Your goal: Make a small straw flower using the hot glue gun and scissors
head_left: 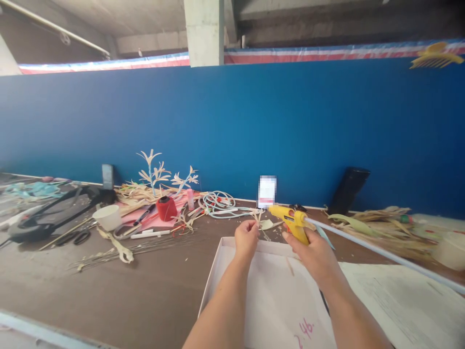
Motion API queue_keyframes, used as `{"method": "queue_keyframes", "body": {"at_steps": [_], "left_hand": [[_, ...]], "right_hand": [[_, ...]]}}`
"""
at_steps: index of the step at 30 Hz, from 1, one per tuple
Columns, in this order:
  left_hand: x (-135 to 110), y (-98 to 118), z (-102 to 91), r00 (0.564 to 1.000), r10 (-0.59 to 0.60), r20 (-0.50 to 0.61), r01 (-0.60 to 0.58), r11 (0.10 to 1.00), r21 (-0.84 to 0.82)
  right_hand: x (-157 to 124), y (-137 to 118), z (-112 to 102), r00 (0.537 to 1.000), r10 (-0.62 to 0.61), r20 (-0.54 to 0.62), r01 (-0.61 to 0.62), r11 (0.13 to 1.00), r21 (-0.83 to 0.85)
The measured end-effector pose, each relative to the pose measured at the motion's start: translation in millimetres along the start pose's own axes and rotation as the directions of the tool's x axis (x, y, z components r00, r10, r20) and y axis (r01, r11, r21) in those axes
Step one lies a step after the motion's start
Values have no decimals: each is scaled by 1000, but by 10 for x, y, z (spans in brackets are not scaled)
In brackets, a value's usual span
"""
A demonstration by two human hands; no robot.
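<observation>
My right hand (308, 249) is closed round the handle of a yellow hot glue gun (296, 224). A long white glue stick (370, 248) runs out of its back to the right. Its nozzle points left, just beyond my left hand (247, 236). The left fingers are pinched together, with thin strips of a pale husk piece (257, 216) showing at their tips; its exact shape is hard to make out. Both forearms reach over a shallow white cardboard box (269, 295) with pink handwriting on it.
On the left lie a red thread spool (166, 208), a white cup (107, 217), black scissors (78, 237) and husk flowers (152, 169). Coiled pale-blue cord (218, 203) lies near the blue partition (232, 121). A black cylinder (348, 190) and dried husks (378, 225) are at right.
</observation>
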State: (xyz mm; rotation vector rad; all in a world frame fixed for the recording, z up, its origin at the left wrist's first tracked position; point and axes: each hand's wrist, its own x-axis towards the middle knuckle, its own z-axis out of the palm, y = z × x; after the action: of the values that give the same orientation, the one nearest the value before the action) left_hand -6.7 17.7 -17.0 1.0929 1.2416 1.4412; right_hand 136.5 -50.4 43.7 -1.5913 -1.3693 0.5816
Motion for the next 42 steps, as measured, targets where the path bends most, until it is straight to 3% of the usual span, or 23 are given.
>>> {"method": "queue_keyframes", "body": {"at_steps": [7,12,15,18,22,25,28,31,36,42], "left_hand": [[46,-96,19,1000,8,1,-8,1000,5],[48,-116,24,1000,21,-9,-21,1000,16],[30,-109,20,1000,23,1,-23,1000,18],[17,-92,22,1000,11,-3,-11,1000,6],[14,-76,38,1000,-28,1,28,1000,-8],[15,-80,49,1000,-25,10,25,1000,5],[12,-78,48,1000,-11,13,10,1000,12],[5,-56,34,1000,-22,8,22,1000,12],[15,-37,21,999,-50,-15,50,999,10],[56,-112,36,1000,-20,22,19,999,51]], "right_hand": [[29,141,96,998,55,13,-55,998,5],[67,145,5,997,52,50,-45,988,-145],[227,98,-205,1000,18,21,-10,946,-325],[465,102,-546,998,-35,-55,2,860,-510],[766,65,-1064,990,-5,-144,-94,731,-676],[874,-50,-1263,960,21,-281,-219,684,-696],[809,-130,-1132,944,-27,-329,-177,800,-573],[610,-96,-729,950,-71,-303,-49,927,-372],[306,90,-114,980,-6,-201,-23,990,-138],[213,239,-41,999,19,-51,-21,999,-43]]}}
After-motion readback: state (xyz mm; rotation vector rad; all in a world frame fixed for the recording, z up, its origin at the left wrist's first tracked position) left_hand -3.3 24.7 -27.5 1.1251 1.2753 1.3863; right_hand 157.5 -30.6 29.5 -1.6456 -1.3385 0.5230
